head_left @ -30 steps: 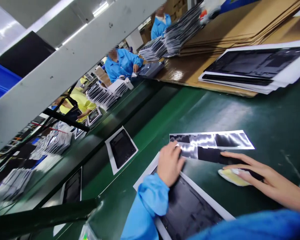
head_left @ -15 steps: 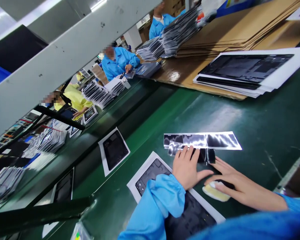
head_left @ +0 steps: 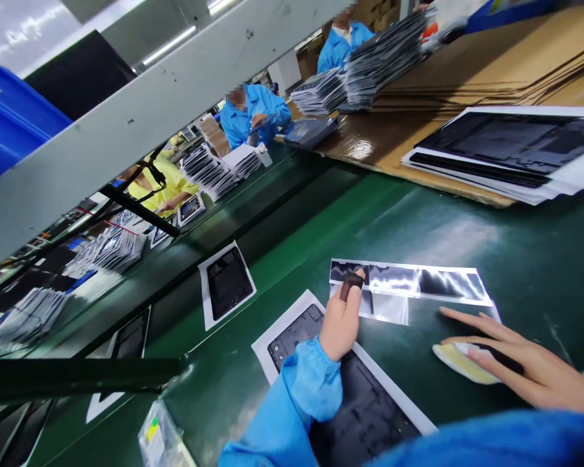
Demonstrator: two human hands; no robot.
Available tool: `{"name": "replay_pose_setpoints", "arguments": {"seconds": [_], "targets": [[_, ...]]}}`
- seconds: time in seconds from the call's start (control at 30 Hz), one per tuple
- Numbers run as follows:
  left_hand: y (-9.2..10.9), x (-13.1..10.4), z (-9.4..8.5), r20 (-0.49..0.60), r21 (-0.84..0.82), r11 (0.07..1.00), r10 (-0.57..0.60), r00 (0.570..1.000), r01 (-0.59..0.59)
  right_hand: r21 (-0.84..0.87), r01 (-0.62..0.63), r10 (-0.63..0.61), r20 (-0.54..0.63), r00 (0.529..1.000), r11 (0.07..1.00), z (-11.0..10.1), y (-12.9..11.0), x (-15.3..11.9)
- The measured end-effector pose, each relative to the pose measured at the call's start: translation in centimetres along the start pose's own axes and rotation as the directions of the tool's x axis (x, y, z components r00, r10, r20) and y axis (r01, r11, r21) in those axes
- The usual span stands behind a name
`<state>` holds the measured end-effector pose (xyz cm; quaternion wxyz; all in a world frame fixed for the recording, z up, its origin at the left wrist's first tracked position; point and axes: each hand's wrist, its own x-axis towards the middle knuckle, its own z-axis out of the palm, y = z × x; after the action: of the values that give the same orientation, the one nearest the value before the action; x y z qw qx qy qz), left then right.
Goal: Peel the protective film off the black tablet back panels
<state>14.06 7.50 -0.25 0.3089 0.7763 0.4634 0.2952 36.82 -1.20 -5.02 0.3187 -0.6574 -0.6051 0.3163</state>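
Observation:
My left hand (head_left: 340,324) is closed, its fingertips on a small black film piece (head_left: 353,280) at the left end of a glossy strip of dark film squares (head_left: 394,279) with a white border. A mostly see-through strip (head_left: 390,309) lies just below that one. Under my left forearm lies a black tablet-like panel (head_left: 370,395) on a white sheet, partly hidden by the sleeve. To the right, my right hand (head_left: 530,363) has its fingers stretched out, while the thumb rests over a flat pale-yellow pad (head_left: 460,363) held beneath it.
More black panels on white sheets lie on the green bench, one left of centre (head_left: 228,282) and a pile (head_left: 506,143) at right on brown cardboard (head_left: 389,146). A metal beam (head_left: 141,110) crosses above. Co-workers in blue (head_left: 253,110) and yellow (head_left: 163,181) sit beyond.
My left hand has gone from lying spread on the lower strip to pinching a black film piece. My right hand has moved right, away from the strips, and the pad moved with it.

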Motion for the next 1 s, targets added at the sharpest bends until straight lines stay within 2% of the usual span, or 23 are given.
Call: {"name": "replay_pose_setpoints", "arguments": {"seconds": [0.03, 0.07, 0.1, 0.17, 0.23, 0.33, 0.4, 0.43, 0.5, 0.57, 0.63, 0.73, 0.83, 0.93, 1.0], "targets": [[0.4, -0.5, -0.3, -0.003, 0.048, 0.998, 0.039, 0.999, -0.039, 0.114, -0.042, 0.044, -0.015, 0.999, 0.993, 0.1, -0.5, -0.1], [0.7, -1.0, -0.4, 0.005, 0.130, 0.988, 0.087, 0.996, -0.087, 0.268, -0.098, 0.097, 0.017, 0.995, 0.958, 0.4, -1.3, -0.1], [1.0, -1.6, -0.4, 0.023, 0.236, 0.962, 0.138, 0.990, -0.140, 0.436, -0.171, 0.149, 0.085, 0.985, 0.884, 1.0, -2.1, -0.2], [1.4, -2.7, 0.0, 0.065, 0.450, 0.866, 0.212, 0.975, -0.218, 0.682, -0.331, 0.228, 0.239, 0.944, 0.653, 2.6, -4.0, -0.1], [1.4, -3.5, 0.4, 0.085, 0.573, 0.781, 0.244, 0.966, -0.248, 0.770, -0.427, 0.302, 0.313, 0.900, 0.474, 4.5, -5.8, 0.1], [0.6, -4.6, 0.0, 0.090, 0.615, 0.751, 0.234, 0.968, -0.239, 0.792, -0.470, 0.369, 0.334, 0.867, 0.390, 6.7, -7.9, 0.9], [-0.1, -5.4, -1.2, 0.080, 0.620, 0.759, 0.192, 0.978, -0.200, 0.779, -0.472, 0.363, 0.335, 0.869, 0.413, 7.3, -8.7, 1.7], [-0.4, -5.8, -2.0, 0.072, 0.620, 0.765, 0.165, 0.984, -0.174, 0.760, -0.455, 0.353, 0.313, 0.882, 0.464, 7.3, -9.0, 2.2], [-1.1, -6.8, -4.0, 0.048, 0.601, 0.790, 0.115, 0.992, -0.120, 0.653, -0.366, 0.287, 0.229, 0.930, 0.664, 7.0, -9.4, 2.9], [-1.6, -7.6, -5.8, -0.003, 0.533, 0.844, 0.064, 0.998, -0.053, 0.447, -0.177, 0.127, 0.140, 0.982, 0.877, 6.6, -9.8, 3.5], [-1.8, -8.1, -7.1, -0.073, 0.421, 0.907, 0.007, 0.997, 0.025, 0.241, 0.054, -0.083, 0.111, 0.990, 0.969, 6.7, -10.3, 3.8], [-1.9, -8.4, -7.7, -0.141, 0.278, 0.955, -0.063, 0.988, 0.101, 0.093, 0.308, -0.318, 0.125, 0.940, 0.947, 7.5, -11.1, 3.7], [-2.1, -8.6, -7.6, -0.128, 0.252, 0.961, -0.084, 0.988, 0.114, 0.046, 0.432, -0.433, 0.164, 0.886, 0.901, 8.3, -11.8, 3.4], [-2.8, -9.0, -7.8, -0.164, 0.222, 0.962, -0.126, 0.978, 0.161, 0.071, 0.453, -0.456, 0.238, 0.858, 0.889, 8.6, -12.4, 3.7], [-3.8, -9.2, -8.3, -0.239, 0.147, 0.953, -0.225, 0.945, 0.264, 0.142, 0.348, -0.372, 0.210, 0.904, 0.927, 8.6, -12.7, 4.2]]}}
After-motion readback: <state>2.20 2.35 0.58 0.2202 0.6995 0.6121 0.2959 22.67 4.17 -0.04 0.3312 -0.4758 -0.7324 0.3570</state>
